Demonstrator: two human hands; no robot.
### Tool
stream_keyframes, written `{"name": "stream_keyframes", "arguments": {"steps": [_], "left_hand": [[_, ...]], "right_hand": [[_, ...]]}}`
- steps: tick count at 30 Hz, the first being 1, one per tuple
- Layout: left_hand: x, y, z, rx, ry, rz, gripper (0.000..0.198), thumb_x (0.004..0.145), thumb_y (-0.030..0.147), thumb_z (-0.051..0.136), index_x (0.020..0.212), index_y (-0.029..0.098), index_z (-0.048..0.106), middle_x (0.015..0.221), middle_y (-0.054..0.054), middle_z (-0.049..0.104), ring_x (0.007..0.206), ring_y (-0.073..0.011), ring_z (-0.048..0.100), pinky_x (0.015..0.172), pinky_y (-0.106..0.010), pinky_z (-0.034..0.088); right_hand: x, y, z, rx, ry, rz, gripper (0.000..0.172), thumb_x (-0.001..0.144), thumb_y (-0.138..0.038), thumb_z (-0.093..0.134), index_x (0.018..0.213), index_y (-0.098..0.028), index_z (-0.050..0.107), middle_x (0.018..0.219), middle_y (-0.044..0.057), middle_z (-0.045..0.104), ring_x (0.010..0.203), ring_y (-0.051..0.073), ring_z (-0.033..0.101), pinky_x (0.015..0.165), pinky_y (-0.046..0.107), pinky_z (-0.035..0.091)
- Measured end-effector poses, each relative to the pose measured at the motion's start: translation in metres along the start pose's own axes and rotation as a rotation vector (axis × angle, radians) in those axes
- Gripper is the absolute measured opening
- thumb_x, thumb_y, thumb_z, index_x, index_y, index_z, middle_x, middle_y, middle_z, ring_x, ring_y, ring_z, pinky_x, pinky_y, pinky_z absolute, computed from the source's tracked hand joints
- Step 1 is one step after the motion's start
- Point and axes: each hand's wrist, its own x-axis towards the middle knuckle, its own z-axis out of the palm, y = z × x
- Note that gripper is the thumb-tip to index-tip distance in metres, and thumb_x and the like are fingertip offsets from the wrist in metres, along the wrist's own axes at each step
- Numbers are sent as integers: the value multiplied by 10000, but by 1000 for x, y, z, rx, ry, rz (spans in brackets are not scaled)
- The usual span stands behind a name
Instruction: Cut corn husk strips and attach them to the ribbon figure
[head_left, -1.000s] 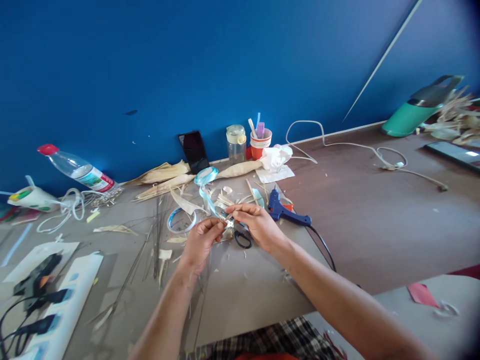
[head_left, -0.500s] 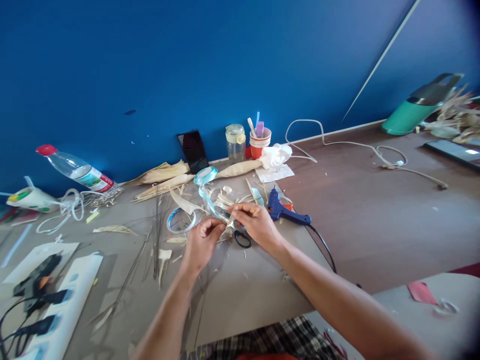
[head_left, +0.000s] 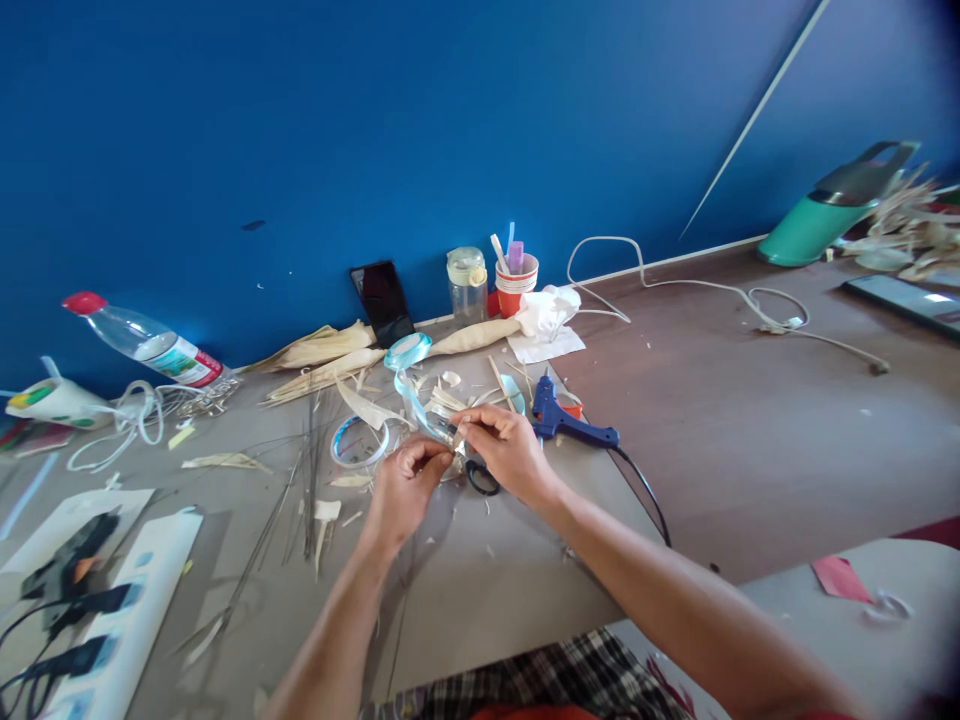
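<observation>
Over the middle of the table, my left hand (head_left: pixel 407 488) and my right hand (head_left: pixel 508 452) meet, thumbs and forefingers closed. Between the fingertips shows a small pale strip of corn husk (head_left: pixel 460 442), mostly hidden. A black scissor handle (head_left: pixel 482 479) lies just under my right hand. Behind my fingers a light blue ribbon (head_left: pixel 409 392) trails down from its roll (head_left: pixel 407 350). Left of them lies a roll of tape (head_left: pixel 360 442) among husk scraps. To the right rests a blue glue gun (head_left: pixel 574 423).
Thin wires (head_left: pixel 309 480) lie left of my hands. A power strip (head_left: pixel 142 590) with plugs is at lower left. Along the wall are a plastic bottle (head_left: pixel 154 345), dried husks (head_left: pixel 322 352), a phone (head_left: pixel 382 303), a clear jar (head_left: pixel 468 285), paper cups (head_left: pixel 517 285) and a white cable (head_left: pixel 697 284).
My hands stay pinched together, with only small finger shifts; less of the pale strip shows above the fingertips. The whole view has slid slightly.
</observation>
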Motion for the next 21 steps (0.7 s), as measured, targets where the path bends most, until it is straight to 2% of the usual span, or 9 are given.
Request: {"name": "stream_keyframes", "arguments": {"steps": [5, 11, 21], "left_hand": [[0, 0, 0, -2, -3, -8, 146, 748, 271, 625, 634, 180, 641, 678, -14, 599, 651, -142, 530, 596, -238, 388], [0, 0, 0, -37, -1, -72, 148, 733, 276, 632, 630, 171, 634, 650, -7, 588, 620, -133, 513, 580, -239, 375], [1, -2, 0, -7, -11, -46, 139, 743, 272, 618, 650, 171, 638, 670, -9, 595, 635, -134, 523, 595, -248, 387]], "right_hand": [[0, 0, 1, 12, -1, 13, 181, 737, -275, 556, 793, -175, 696, 622, -5, 573, 575, 124, 489, 520, 229, 352], [1, 1, 1, 89, -18, 87, 184, 722, -279, 574, 799, -156, 688, 576, -24, 519, 515, 96, 415, 479, 218, 305], [1, -2, 1, 144, -33, 98, 170, 714, -284, 587, 762, -142, 668, 591, -20, 538, 518, 89, 434, 484, 214, 327]]}}
